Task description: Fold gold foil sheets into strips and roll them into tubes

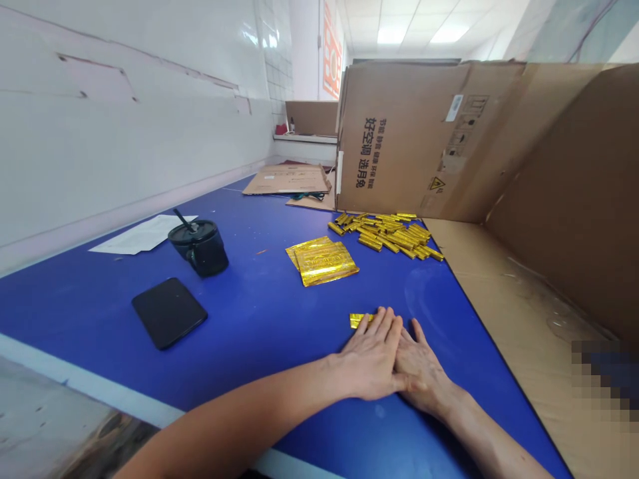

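Blue worktable (249, 352), left hand (372, 356) flat with grip released on a gold foil stick (357, 320), right hand (424, 369) open beside it

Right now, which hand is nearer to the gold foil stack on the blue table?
Left hand: nearer, lying right of the gold foil stack, on the person's side of it. Right hand: further right, beside the left hand.

Blue workbench (100, 313) with gold foil sticks (384, 234), phone (169, 313)
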`<state>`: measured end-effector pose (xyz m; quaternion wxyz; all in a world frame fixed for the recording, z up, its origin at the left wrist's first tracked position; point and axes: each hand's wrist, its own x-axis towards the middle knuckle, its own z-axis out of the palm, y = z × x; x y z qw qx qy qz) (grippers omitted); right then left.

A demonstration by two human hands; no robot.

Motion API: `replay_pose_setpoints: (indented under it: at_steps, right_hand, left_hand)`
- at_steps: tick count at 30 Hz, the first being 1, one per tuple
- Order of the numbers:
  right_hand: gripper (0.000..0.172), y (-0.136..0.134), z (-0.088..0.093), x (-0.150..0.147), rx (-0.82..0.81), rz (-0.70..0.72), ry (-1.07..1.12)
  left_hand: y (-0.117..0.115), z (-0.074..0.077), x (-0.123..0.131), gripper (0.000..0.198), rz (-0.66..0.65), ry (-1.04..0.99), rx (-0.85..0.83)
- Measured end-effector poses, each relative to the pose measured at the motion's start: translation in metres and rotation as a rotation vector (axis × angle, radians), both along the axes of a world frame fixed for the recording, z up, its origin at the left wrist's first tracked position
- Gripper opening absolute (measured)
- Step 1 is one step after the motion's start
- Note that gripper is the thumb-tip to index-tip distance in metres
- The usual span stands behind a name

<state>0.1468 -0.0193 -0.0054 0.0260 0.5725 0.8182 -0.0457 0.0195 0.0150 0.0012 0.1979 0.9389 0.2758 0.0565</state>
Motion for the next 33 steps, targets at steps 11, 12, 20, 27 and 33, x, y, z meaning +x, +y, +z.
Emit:
replay_pose_setpoints:
  at_steps: [11,12,20,27,33]
  right_hand:
    - [0.066,-0.001,-0.002,-0.004,0.072,-0.098,0.046]
    - [0.068,-0.001,-0.002,-0.004,0.072,-0.103,0.044]
    - [0.072,-0.001,0.008,-0.009,0.028,-0.096,0.058]
    - [0.069,-0.004,0.013,-0.027,-0.026,0.028,0.151]
    - [0.065,-0.010,0.002,-0.013,0.035,0.022,0.144]
  left_hand:
    - [0.014,-0.010,-0.051,0.087,-0.002,0.105,0.102]
    - [0.014,-0.009,-0.056,0.086,-0.001,0.113,0.113]
    - [0.015,-0.011,-0.066,0.085,-0.001,0.104,0.138]
    - [0.015,-0.014,-0.064,0.088,-0.005,0.091,0.139]
    - [0.014,-0.008,-0.064,0.086,-0.008,0.107,0.126]
